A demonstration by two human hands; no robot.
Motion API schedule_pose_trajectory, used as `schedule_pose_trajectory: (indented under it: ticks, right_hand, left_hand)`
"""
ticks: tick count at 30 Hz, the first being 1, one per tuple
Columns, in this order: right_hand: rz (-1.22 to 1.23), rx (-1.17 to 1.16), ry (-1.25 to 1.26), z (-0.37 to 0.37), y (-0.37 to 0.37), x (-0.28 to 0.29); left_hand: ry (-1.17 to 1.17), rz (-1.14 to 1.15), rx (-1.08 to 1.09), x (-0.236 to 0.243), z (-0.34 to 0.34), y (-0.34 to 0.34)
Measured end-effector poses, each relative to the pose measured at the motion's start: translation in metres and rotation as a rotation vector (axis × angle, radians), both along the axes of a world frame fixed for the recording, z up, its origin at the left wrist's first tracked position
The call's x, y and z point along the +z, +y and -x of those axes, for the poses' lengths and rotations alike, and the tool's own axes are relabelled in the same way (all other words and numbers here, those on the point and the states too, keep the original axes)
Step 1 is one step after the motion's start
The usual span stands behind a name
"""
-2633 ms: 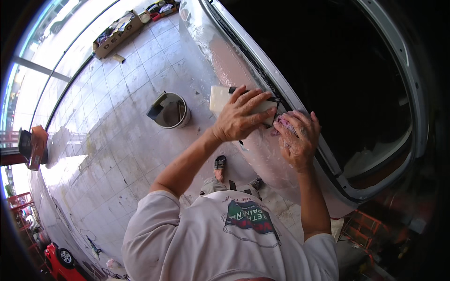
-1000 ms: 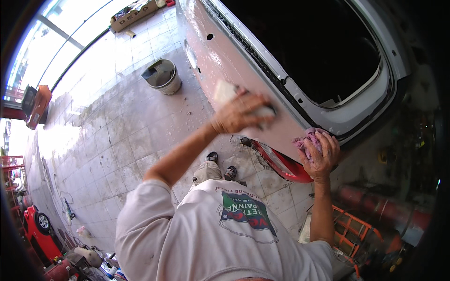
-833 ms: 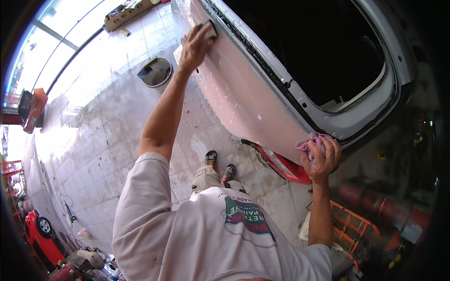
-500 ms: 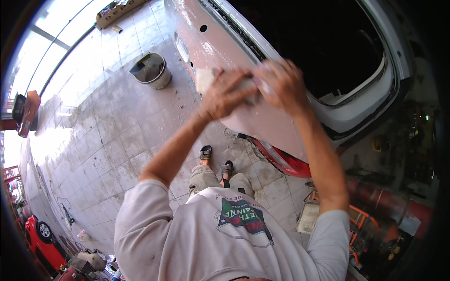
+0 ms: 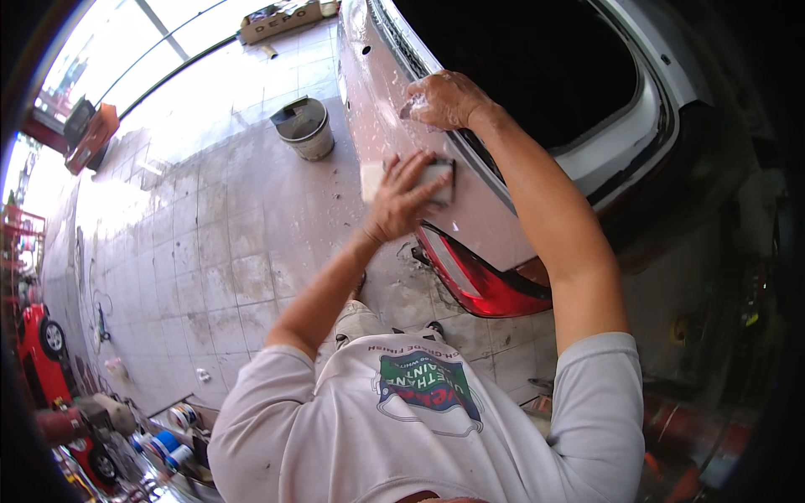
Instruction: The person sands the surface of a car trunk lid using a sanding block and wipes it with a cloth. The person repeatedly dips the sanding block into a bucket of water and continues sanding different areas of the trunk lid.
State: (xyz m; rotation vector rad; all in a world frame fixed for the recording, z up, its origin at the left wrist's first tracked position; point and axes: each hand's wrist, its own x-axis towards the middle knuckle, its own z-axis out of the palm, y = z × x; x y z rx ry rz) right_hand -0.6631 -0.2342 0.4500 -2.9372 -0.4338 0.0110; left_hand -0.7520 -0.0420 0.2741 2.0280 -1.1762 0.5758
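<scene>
- Head view, and here's my left hand (image 5: 398, 205), fingers spread over the white block (image 5: 370, 181), my grip holding it against the pinkish car panel (image 5: 480, 220), just off centre towards 12 o'clock!
- Up at 1 o'clock from the block, my right hand (image 5: 453, 99), wet and sudsy, has its fingers curled around a bunched pale cloth (image 5: 412, 107) by the panel's upper edge; how tight that grip is, I can't tell.
- Beyond it, towards 1 o'clock, the dark window opening (image 5: 528, 71) of the car.
- Down at 5 o'clock from the block, the red tail light (image 5: 495, 298), right below the panel.
- At 10 o'clock, well apart from the block, a grey bucket (image 5: 314, 149) on the tiled floor (image 5: 210, 210).
- Farther off at 11, a cardboard box (image 5: 285, 23); away at 8, a red car (image 5: 35, 348).
</scene>
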Motion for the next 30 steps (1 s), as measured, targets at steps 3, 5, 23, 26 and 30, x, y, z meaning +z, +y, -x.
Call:
schedule_pose_trajectory:
  ticks: [3,5,23,26,30]
  right_hand:
    - [-0.021,0.165,-0.096,0.046,-0.001,0.001]
    - [-0.09,0.266,-0.188,0.082,-0.031,-0.005]
    - [-0.082,0.144,-0.997,0.214,-0.138,0.003]
    - [-0.09,0.131,-0.937,0.211,-0.134,-0.002]
    - [-0.045,0.114,-0.97,0.21,-0.137,0.002]
  left_hand:
    - [0.076,0.159,0.05,0.016,-0.081,0.035]
    - [0.198,0.21,0.374,0.014,-0.083,0.017]
    - [0.033,0.206,0.402,0.031,0.086,-0.098]
    - [0.041,0.001,0.209,0.047,0.196,-0.118]
    - [0.032,0.056,0.206,0.038,0.056,-0.073]
